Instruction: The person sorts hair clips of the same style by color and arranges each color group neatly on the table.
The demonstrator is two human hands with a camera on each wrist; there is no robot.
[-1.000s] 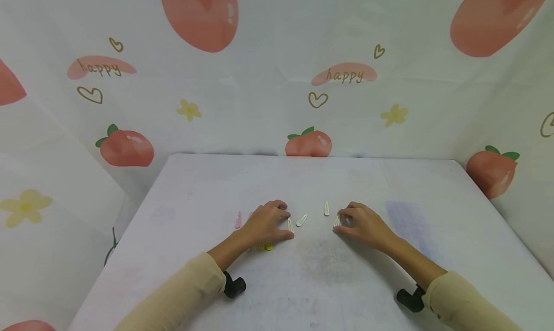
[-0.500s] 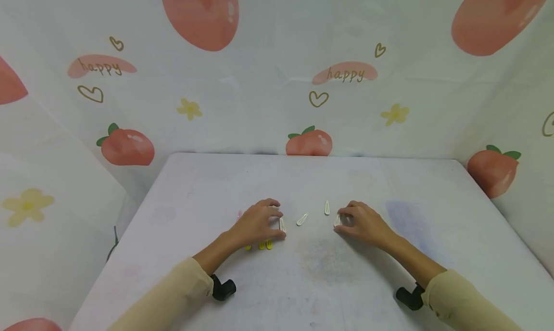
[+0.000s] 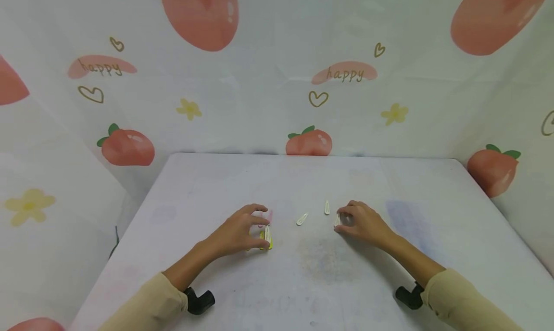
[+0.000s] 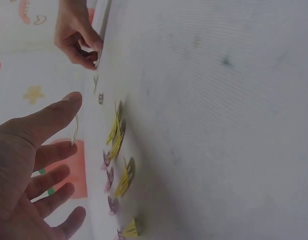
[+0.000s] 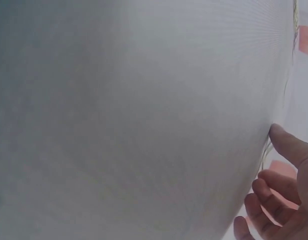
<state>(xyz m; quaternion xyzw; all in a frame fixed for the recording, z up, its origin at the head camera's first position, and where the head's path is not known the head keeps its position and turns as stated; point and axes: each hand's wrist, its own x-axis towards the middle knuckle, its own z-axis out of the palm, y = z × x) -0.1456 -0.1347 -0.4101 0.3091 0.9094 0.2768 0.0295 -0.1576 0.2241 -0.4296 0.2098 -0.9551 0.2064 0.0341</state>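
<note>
My left hand (image 3: 233, 231) pinches a white snap hair clip (image 3: 267, 235) between thumb and index finger. In the left wrist view that clip (image 4: 76, 130) is held clear of the table, the other fingers spread. Beneath and behind it lie several yellow hair clips (image 4: 124, 179) and pink hair clips (image 4: 109, 179), partly hidden by the hand in the head view. On the right, my right hand (image 3: 367, 226) holds another white hair clip (image 3: 337, 220) at the tabletop with thumb and fingertips. Between the hands lie a slanted white clip (image 3: 302, 219) and an upright-pointing white clip (image 3: 327, 208).
The white table (image 3: 303, 283) has faint stains and a bluish patch on the right. A printed cloth (image 3: 259, 90) with peaches and flowers hangs behind and at the sides. Black wrist cameras (image 3: 200, 302) sit at both sleeves.
My left hand has moved left with the white clip, from beside the slanted clip to over the yellow and pink clips. My right hand has stayed nearly still.
</note>
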